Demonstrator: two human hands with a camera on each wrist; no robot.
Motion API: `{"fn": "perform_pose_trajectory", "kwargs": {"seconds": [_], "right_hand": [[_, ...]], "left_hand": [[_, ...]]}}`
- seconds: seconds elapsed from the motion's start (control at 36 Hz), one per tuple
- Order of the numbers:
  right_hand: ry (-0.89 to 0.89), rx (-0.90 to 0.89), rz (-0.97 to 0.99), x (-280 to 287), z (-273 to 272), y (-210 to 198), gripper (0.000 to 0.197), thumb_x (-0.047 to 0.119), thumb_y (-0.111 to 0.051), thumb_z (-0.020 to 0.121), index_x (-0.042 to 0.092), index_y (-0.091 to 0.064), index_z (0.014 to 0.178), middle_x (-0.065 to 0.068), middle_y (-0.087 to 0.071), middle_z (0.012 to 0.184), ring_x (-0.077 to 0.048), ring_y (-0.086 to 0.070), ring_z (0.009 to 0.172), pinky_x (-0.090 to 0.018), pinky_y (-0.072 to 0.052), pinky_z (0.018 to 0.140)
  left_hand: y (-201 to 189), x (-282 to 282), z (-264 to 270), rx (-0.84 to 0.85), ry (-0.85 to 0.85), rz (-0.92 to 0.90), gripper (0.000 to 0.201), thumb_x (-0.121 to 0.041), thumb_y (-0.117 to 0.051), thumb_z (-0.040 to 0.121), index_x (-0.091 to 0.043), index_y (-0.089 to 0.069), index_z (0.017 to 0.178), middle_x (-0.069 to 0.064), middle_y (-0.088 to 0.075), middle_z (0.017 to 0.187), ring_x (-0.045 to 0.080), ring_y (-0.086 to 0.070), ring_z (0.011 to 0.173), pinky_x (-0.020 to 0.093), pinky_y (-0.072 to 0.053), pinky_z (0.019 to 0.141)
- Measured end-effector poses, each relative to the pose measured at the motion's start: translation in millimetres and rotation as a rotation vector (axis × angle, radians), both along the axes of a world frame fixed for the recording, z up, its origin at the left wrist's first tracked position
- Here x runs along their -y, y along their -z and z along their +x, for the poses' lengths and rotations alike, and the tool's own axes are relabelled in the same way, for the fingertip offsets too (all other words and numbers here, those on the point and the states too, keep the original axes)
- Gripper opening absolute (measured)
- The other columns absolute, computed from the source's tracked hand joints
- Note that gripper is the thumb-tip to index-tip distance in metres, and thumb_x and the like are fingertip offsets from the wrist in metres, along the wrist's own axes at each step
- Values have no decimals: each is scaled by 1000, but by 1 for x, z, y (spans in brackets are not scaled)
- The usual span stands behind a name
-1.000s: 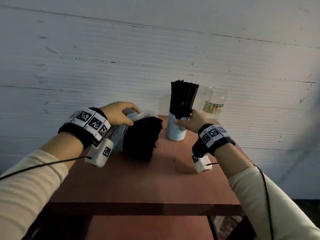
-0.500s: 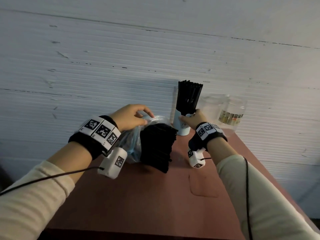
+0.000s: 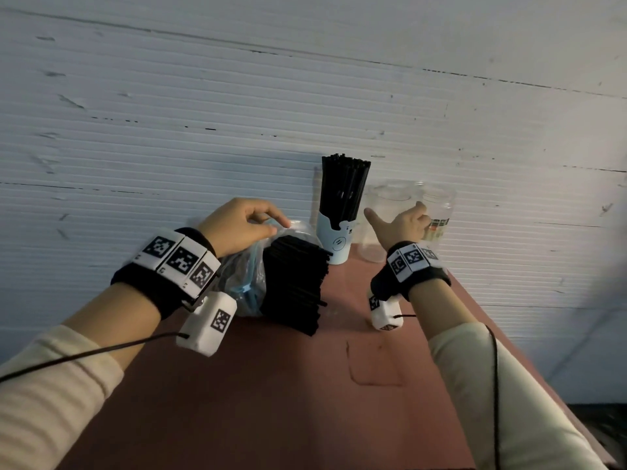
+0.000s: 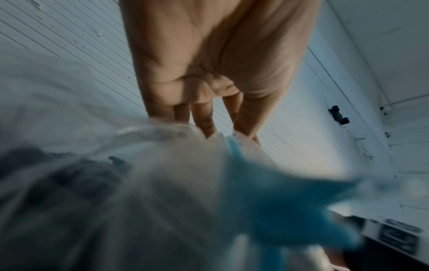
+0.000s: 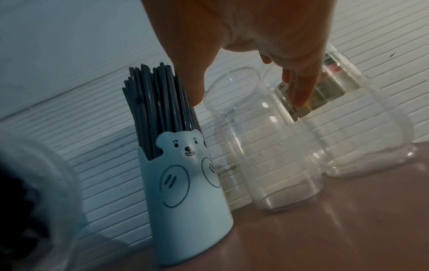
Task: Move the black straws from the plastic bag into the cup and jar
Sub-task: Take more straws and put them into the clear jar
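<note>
Left hand (image 3: 237,225) pinches plastic bag (image 3: 249,279) — right hand (image 3: 402,223) seemingly open near jar (image 3: 437,212).

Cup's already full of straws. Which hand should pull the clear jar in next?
Right, probably. The right hand is open and spread right at the clear jar, holding nothing. The left hand is busy pinching the plastic bag of black straws, farther from it beyond the bear cup.

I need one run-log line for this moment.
left hand: pinches clear plastic bag | right hand: open at clear jar | bear cup: full
</note>
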State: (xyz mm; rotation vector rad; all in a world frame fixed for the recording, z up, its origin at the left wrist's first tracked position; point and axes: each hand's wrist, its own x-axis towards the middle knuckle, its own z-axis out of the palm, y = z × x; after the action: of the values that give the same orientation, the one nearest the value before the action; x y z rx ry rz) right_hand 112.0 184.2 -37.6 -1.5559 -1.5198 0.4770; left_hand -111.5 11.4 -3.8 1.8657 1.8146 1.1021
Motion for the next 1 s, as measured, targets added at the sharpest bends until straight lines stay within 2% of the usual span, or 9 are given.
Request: {"fn": "perform_pose_trajectory", "kwargs": {"seconds": [0.11, 0.19, 0.39, 0.5, 0.56, 0.69, 0.78, 0.92, 1.0], "right_hand": [[61, -22, -12, -9, -11, -1, 100, 52, -72, 77, 4, -17, 145, -22, -29, 137, -39, -40, 122, -43, -36, 104], [106, 1, -51, -13, -19, -4, 99, 55, -70, 77, 5, -17, 144, -22, -30, 138, -39, -39, 122, -44, -36, 101], [133, 41, -77, -14, -21, -10, 89, 48, -65, 85, 3, -16, 144, -24, -30, 139, -38, -36, 126, -44, -31, 106], [96, 36, -79, -3, -12, -10, 88, 47, -62, 87, 4, -13, 146, -24, -29, 139, -41, -35, 127, -47, -30, 107], [52, 5, -62, 7, -4, -12, 86, 44, -64, 87, 5, -15, 145, -23, -28, 140, -41, -35, 127, -48, -32, 108], [-94, -40, 11, 46, 25, -18, 83, 37, -70, 84, 5, -21, 142, -20, -30, 143, -35, -31, 133, -42, -28, 110], [-212, -29, 10, 70, 41, -19, 82, 36, -71, 84, 4, -22, 142, -18, -29, 145, -31, -33, 133, -40, -31, 111], [-344, 16, -34, 102, 62, -18, 82, 33, -72, 83, 4, -22, 141, -12, -34, 142, -27, -38, 130, -44, -34, 111], [-420, 29, -76, 114, 68, -16, 85, 33, -73, 83, 5, -19, 142, -12, -34, 145, -28, -38, 133, -47, -34, 112]], "left_hand": [[2, 0, 2, 11, 25, -11, 21, -16, -69, 88, -36, -74, 88, 5, -73, 100, 15, -65, 96, 35, -48, 96], [2, 1, 3, -5, 56, -41, 19, -17, -70, 87, -35, -75, 90, -5, -73, 105, 8, -63, 106, 38, -44, 105], [2, 10, 1, -34, 87, -74, 20, -14, -68, 89, -33, -74, 93, -6, -71, 108, 5, -60, 111, 37, -43, 106], [3, 18, 5, -63, 39, -96, 21, -15, -67, 90, -35, -72, 93, 5, -68, 110, 9, -59, 109, 31, -44, 98], [4, 24, 8, -82, 30, -102, 24, -12, -68, 88, -35, -71, 96, 4, -65, 114, 10, -56, 112, 28, -42, 93], [8, 43, 14, -220, 34, -203, 46, -9, -79, 72, -43, -63, 99, 6, -63, 114, 31, -59, 109, 44, -45, 94], [10, 54, 14, -279, -7, -174, 53, -3, -74, 72, -44, -61, 103, -4, -54, 114, 28, -60, 103, 45, -47, 93], [16, 66, 6, -314, -88, -131, 52, -2, -63, 79, -50, -61, 99, 8, -68, 105, 29, -64, 92, 46, -52, 85], [18, 73, 0, -325, -151, -140, 54, -2, -59, 81, -44, -64, 113, 1, -69, 103, 23, -65, 94, 38, -51, 86]]}}
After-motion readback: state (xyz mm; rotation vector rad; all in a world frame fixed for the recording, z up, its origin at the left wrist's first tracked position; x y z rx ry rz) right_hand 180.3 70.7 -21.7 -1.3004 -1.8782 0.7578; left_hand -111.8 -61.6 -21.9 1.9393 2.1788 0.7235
